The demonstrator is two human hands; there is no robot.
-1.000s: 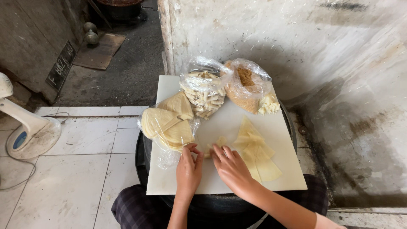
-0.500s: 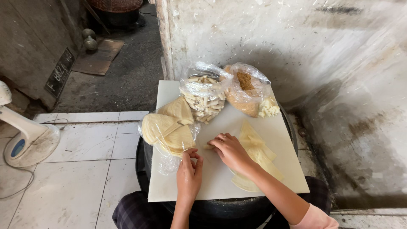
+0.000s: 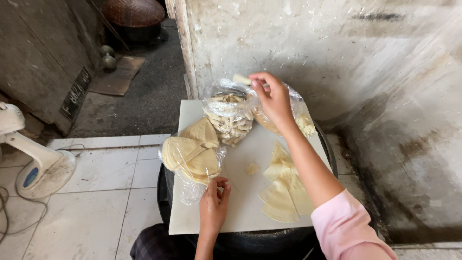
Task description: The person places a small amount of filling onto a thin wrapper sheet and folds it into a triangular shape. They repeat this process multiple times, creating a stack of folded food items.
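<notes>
My right hand (image 3: 272, 98) is raised over the two plastic bags at the back of the white board (image 3: 245, 212), pinching a small pale rolled piece (image 3: 242, 79) above the bag of rolled pieces (image 3: 230, 118). Behind my wrist lies a second bag with crumbly filling (image 3: 303, 124). My left hand (image 3: 213, 204) rests on the board's near part, fingers curled at the edge of a plastic bag of round and wedge-cut wrappers (image 3: 190, 154). Loose triangular wrappers (image 3: 284, 188) lie at the board's right. A small scrap (image 3: 252, 168) sits mid-board.
The board rests on a round black drum (image 3: 250, 240). A stained concrete wall (image 3: 337, 62) rises right behind it. A white floor fan base (image 3: 33, 163) with a cord stands on the tiled floor at left. A woven basket (image 3: 132, 12) sits far back.
My right hand has lifted from the board's centre up to the bags at the back, carrying a small rolled piece. The left hand stays near the board's front.
</notes>
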